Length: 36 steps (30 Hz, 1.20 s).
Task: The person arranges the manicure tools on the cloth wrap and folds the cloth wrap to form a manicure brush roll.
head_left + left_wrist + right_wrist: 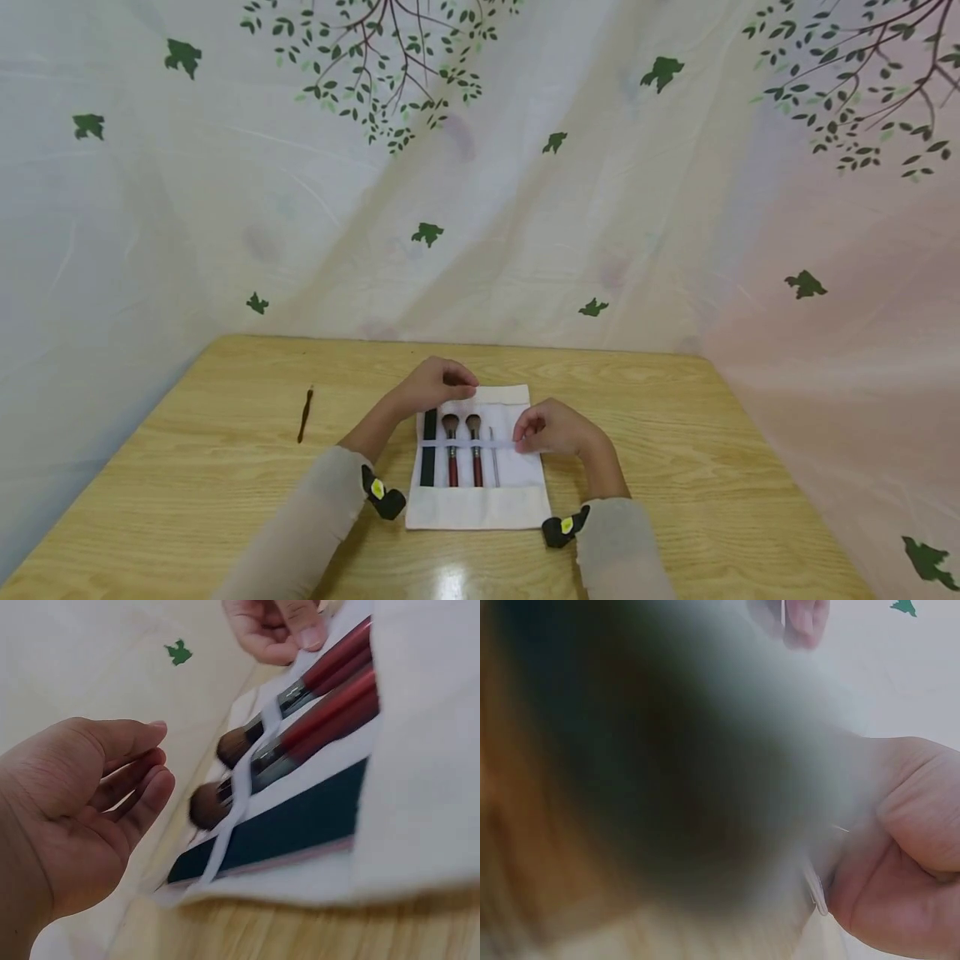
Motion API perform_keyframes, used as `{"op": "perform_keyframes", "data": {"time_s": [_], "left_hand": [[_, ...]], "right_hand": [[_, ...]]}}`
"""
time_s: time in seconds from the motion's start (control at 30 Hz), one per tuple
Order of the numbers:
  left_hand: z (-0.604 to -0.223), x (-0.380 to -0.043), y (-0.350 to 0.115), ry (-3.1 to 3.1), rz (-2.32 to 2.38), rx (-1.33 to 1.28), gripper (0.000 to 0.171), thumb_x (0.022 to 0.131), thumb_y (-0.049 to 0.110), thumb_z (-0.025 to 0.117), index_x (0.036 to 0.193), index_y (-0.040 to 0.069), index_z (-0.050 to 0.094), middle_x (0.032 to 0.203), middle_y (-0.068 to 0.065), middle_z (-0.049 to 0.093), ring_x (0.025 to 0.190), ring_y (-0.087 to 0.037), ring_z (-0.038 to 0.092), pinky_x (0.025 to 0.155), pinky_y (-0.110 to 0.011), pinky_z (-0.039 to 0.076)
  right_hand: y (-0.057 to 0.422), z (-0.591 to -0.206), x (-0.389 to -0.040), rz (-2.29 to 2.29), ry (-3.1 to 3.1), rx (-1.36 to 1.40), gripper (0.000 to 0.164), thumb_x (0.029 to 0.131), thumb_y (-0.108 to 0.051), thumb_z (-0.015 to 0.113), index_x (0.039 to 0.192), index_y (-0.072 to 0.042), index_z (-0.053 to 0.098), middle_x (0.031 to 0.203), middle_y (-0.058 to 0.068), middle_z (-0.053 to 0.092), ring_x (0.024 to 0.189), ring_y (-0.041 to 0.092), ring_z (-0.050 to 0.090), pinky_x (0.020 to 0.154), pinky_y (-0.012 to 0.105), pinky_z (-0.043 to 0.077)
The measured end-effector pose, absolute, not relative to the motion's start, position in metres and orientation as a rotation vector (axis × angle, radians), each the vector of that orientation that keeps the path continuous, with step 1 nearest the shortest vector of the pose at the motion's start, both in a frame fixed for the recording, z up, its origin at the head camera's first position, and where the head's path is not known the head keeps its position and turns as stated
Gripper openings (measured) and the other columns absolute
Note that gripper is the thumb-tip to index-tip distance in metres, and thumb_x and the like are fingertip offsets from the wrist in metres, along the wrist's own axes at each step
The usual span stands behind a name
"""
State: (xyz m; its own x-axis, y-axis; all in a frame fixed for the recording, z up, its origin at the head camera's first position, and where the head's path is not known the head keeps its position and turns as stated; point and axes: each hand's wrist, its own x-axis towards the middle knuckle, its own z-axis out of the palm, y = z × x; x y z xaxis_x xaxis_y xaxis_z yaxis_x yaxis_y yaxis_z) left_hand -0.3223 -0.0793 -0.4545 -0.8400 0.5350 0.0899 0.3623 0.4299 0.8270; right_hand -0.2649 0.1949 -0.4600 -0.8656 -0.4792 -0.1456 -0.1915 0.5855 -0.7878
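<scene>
A white fabric brush roll (480,508) lies unfolded on the table. Under its white elastic band (504,445) sit a dark flat strip (428,450), two makeup brushes (476,454) with red handles, and a thin metal tool (494,462). My right hand (557,427) pinches the band at the roll's right side. Above the roll's upper left corner hovers my left hand (435,387); the left wrist view shows its fingers (142,799) loosely bent with nothing between them. A dark blur covers much of the right wrist view, hiding part of the right hand (900,885).
A slim brown tool (305,415) lies by itself on the wooden table (225,500), left of the roll. Behind the table hangs a pale cloth (337,208) printed with branches and green leaves.
</scene>
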Motion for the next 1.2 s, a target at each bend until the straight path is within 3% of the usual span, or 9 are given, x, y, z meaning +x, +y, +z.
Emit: {"op": "perform_keyframes", "data": {"time_s": [0.33, 0.83, 1.2], "left_hand": [[-0.449, -0.322, -0.151, 2.606, 1.402, 0.670, 0.025, 0.098, 0.016, 0.071, 0.114, -0.002, 0.072, 0.106, -0.007, 0.072, 0.097, -0.020, 0.065, 0.085, -0.034, 0.053], [-0.442, -0.307, -0.257, 2.749, 1.243, 0.442, 0.035, 0.102, 0.027, 0.066, 0.123, 0.000, 0.069, 0.117, -0.012, 0.069, 0.107, -0.027, 0.065, 0.087, -0.038, 0.054], [-0.446, -0.294, -0.299, 2.859, 1.108, 0.338, 0.027, 0.098, 0.018, 0.070, 0.115, -0.003, 0.069, 0.106, -0.013, 0.070, 0.097, -0.028, 0.066, 0.078, -0.036, 0.054]], "right_hand": [[0.194, -0.454, -0.261, -1.197, 2.447, -0.519, 0.011, 0.086, -0.001, 0.080, 0.084, -0.009, 0.074, 0.073, 0.001, 0.061, 0.071, 0.015, 0.052, 0.064, 0.026, 0.045], [0.196, -0.459, -0.261, -1.231, 2.421, -0.505, 0.009, 0.088, 0.000, 0.078, 0.085, -0.008, 0.075, 0.073, 0.001, 0.060, 0.070, 0.015, 0.051, 0.064, 0.028, 0.044], [0.198, -0.463, -0.263, -1.253, 2.403, -0.499, 0.010, 0.088, 0.003, 0.076, 0.086, -0.007, 0.075, 0.075, 0.002, 0.064, 0.070, 0.015, 0.051, 0.066, 0.029, 0.045]]}}
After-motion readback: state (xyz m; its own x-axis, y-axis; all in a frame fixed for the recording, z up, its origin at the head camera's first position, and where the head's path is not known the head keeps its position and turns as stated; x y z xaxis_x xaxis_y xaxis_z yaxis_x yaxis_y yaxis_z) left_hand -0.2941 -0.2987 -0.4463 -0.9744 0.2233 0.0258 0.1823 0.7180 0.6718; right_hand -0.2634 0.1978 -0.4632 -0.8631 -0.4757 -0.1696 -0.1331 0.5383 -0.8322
